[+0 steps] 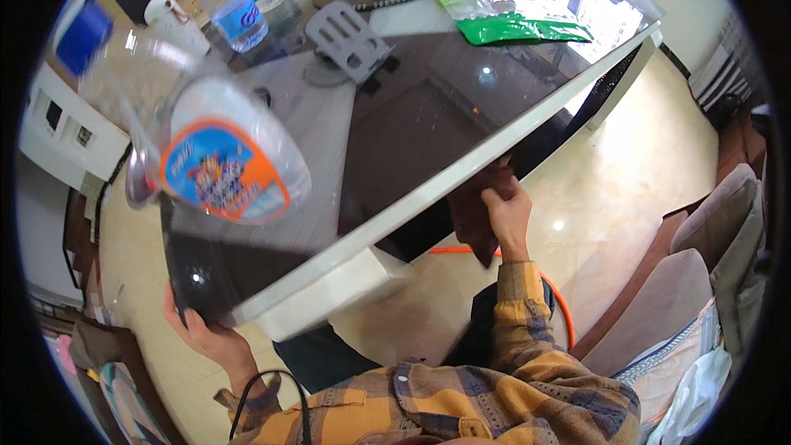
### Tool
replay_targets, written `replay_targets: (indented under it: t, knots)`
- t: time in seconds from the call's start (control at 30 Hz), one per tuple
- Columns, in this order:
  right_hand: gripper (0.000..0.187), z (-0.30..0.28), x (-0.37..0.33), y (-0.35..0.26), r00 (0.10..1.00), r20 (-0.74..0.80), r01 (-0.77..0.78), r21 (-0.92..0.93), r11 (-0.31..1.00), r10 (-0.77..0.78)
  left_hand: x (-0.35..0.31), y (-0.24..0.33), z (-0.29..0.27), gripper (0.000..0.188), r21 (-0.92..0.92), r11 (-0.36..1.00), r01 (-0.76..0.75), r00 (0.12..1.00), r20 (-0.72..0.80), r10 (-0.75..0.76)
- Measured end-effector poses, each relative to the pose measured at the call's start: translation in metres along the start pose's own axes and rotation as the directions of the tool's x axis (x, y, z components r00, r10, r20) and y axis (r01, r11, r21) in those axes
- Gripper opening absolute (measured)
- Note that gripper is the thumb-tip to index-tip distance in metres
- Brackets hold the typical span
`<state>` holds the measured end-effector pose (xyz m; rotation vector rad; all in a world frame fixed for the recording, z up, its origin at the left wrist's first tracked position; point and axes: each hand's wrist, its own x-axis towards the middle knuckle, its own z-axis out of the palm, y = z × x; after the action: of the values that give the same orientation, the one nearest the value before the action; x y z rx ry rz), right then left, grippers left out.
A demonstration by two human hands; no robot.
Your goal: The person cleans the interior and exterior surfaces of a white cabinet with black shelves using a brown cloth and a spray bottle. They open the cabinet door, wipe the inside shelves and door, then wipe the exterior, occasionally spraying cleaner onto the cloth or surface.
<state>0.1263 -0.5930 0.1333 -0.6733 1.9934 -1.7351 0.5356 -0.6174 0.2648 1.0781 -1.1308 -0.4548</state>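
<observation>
My right hand [508, 213] is closed on a dark reddish-brown cloth [474, 218], just below the white front edge of a glossy dark table [412, 132]. Part of the cloth hangs down, and its upper end goes out of sight under the edge. At the table's near left corner, my left hand [216, 346] grips the rounded rim, some of its fingers hidden by the table. A clear spray bottle [235, 152] with a blue and orange label is on the left of the tabletop, large and blurred in the view.
Behind the spray bottle are a water bottle [235, 8] and a white cup [175, 23]. A grey slotted stand [350, 41] and a green plastic pouch [503, 8] lie farther back. A white block-like part [338, 284] juts below the table edge. Sofa cushions [659, 313] line the right.
</observation>
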Motion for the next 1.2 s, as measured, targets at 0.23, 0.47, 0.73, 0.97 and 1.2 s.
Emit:
replay_targets:
  t: [0.23,0.47,0.73,0.97,1.2]
  knots:
    - [0.038,0.013,0.016,0.011,0.997,0.043,0.076,-0.235,0.969,-0.068,0.007,0.031,-0.022,0.066,0.012,0.962,0.274,0.929,0.255,-0.268]
    - [0.044,0.012,-0.007,0.031,0.988,0.071,-0.129,-0.126,0.984,0.139,0.025,0.061,-0.040,0.060,0.135,0.840,0.526,0.712,0.471,-0.521]
    - [0.044,-0.070,-0.075,-0.055,0.872,-0.033,-0.427,0.436,0.792,0.488,0.051,0.090,-0.041,0.065,0.620,0.607,0.498,0.498,0.369,-0.785]
    - [0.048,-0.172,-0.044,-0.232,0.895,-0.137,-0.302,0.516,0.802,0.425,0.063,0.107,-0.042,0.075,0.886,0.193,0.423,0.365,0.028,-0.931]
    - [0.039,-0.210,0.115,-0.361,0.994,-0.056,-0.067,0.363,0.929,0.094,-0.017,0.174,-0.044,0.042,0.967,0.255,0.009,-0.094,0.255,-0.962]
